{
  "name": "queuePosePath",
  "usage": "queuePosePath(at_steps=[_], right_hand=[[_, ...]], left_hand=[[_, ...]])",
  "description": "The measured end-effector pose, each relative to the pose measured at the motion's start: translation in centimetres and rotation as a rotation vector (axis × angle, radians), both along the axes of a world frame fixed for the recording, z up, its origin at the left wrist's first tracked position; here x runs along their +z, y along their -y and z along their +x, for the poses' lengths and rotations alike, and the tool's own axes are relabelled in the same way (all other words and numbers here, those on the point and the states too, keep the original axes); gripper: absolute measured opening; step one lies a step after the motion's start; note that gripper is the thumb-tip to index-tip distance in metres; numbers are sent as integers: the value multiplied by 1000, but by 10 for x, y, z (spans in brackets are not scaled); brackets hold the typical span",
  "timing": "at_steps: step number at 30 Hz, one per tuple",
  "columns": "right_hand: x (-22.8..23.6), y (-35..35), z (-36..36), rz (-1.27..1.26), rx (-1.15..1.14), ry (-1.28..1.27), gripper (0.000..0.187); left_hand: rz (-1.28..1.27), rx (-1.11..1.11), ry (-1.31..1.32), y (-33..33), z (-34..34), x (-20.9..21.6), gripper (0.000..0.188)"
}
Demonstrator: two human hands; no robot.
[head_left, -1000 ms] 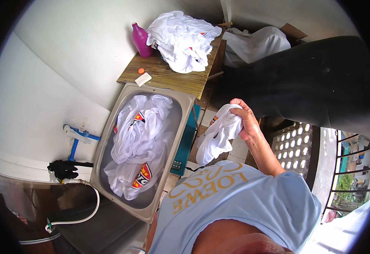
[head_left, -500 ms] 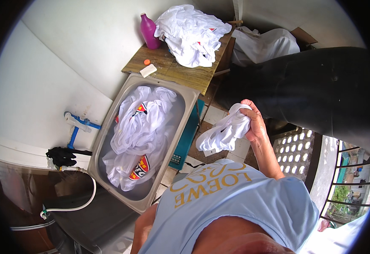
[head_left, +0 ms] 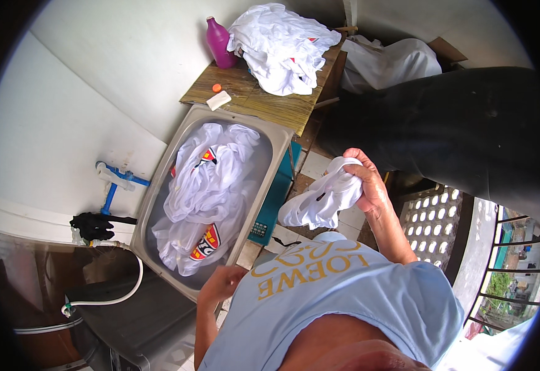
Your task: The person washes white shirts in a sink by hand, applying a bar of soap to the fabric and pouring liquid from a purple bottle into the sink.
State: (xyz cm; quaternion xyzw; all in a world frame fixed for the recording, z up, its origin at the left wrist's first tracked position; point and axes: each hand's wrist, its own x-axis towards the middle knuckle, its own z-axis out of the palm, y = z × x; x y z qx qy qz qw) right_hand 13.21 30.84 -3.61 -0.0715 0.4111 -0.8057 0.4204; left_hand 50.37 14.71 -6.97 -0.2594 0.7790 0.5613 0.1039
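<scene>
Cloth (head_left: 324, 199) in right fingers (head_left: 369, 162); purple bottle (head_left: 220, 46), laundry heap (head_left: 279, 48) on table (head_left: 251, 102).

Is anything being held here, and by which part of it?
A white cloth, by its bunched upper end, in the right grip; nothing shows in the left grip.

Held cloth (head_left: 338, 191) here is white, soaking garments (head_left: 202, 188) white with red-yellow-black prints, basin (head_left: 240, 118) grey, bottle (head_left: 220, 46) magenta, tabletop (head_left: 267, 106) brown wood-grain, T-shirt (head_left: 356, 303) pale blue, gold-lettered.

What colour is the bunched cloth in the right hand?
The bunched cloth is mainly white, clearest in the head view.
</scene>
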Motion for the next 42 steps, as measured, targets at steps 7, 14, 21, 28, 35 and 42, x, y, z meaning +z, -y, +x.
queuePosePath(at_steps=[7,14,21,28,35,42], right_hand=[[17,25,21,-226,289,-70,22],[-33,2,-13,-307,24,18,27],[-184,-41,-26,-113,382,118,55],[-422,-127,18,1263,371,-475,66],[-441,-157,57,1278,394,-75,68],[-445,-150,53,1005,58,558,70]], left_hand=[[-205,155,-655,-30,-166,-45,73],[146,62,-567,-42,-181,-68,35],[361,133,-485,-41,-159,-41,29],[452,102,-520,-30,-143,-16,33],[573,212,-461,-32,-115,-17,36],[616,319,-443,-41,-127,-7,36]])
